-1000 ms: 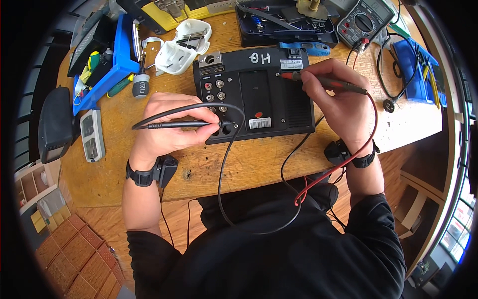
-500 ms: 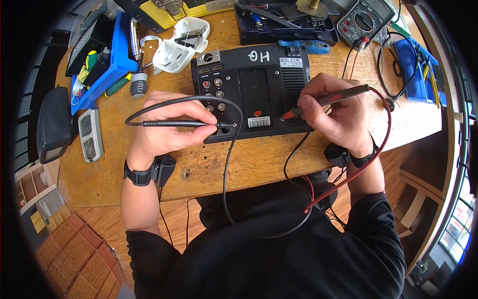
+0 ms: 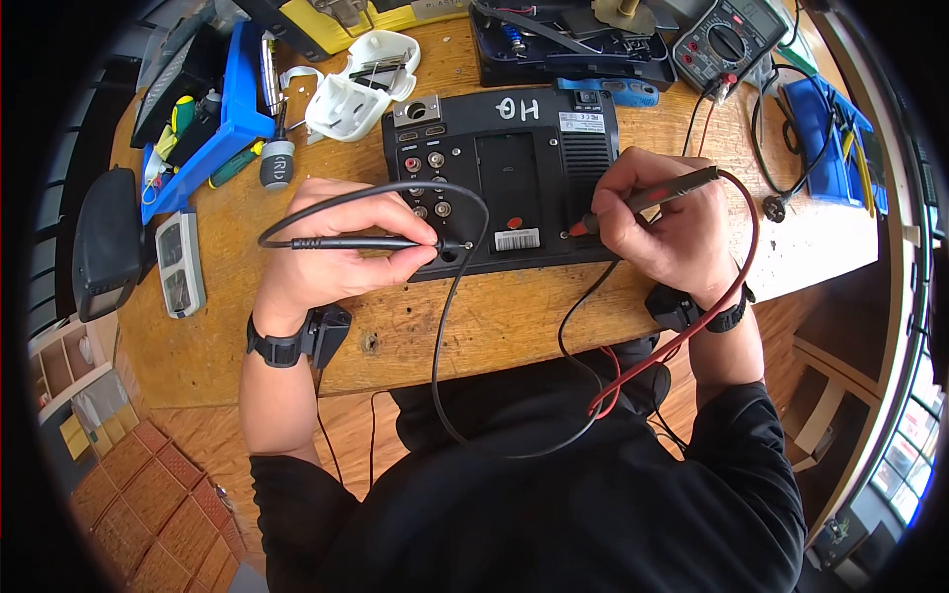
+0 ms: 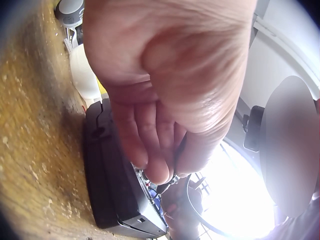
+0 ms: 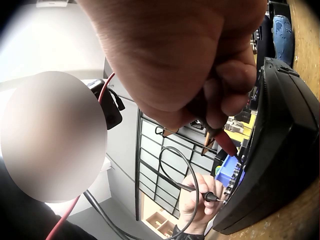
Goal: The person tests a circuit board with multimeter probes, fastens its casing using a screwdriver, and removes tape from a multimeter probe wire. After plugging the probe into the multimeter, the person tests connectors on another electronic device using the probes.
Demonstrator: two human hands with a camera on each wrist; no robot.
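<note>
A black device marked HQ lies on the wooden table, its connector side at the left. The left hand pinches a black probe, whose tip meets a screw near the device's lower left. In the right hand is a red-tipped probe, tilted down to a screw at the lower right of the recessed panel. In the right wrist view, the red probe tip and the black probe both point at the device. Fingers partly hide the black probe in the left wrist view.
A multimeter stands at the back right beside a blue tray. Behind the device are an opened black case and a blue-handled tool. A white case and blue bin stand left. Probe cables loop over the table's front edge.
The right hand has brought the red probe down from the device's upper screw to its lower right screw. The left hand has stayed nearly in place.
</note>
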